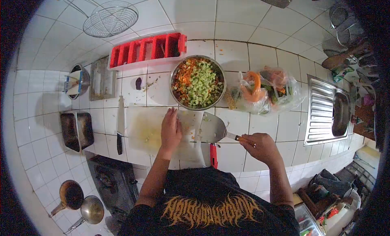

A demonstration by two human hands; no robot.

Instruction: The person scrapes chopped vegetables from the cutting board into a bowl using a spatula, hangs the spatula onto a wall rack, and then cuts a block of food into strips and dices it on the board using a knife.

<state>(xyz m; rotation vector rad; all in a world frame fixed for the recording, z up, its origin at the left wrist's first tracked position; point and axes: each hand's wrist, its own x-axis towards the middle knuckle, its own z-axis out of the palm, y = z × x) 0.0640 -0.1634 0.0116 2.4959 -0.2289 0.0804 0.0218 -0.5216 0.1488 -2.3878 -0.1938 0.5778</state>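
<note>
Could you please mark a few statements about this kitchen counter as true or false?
1. The right hand holds a metal scraper by its handle. True.
2. The left hand is gripping the knife. False: the left hand is at the cutting board; the knife lies beside it.
3. The metal bowl contains chopped vegetables. True.
4. In the picture, the plastic bags are left of the bowl. False: the plastic bags are to its right.
5. The red container has compartments. True.

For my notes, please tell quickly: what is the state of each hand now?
Left hand: open, nothing visibly held.
Right hand: closed, holding the metal scraper by its handle.
</note>
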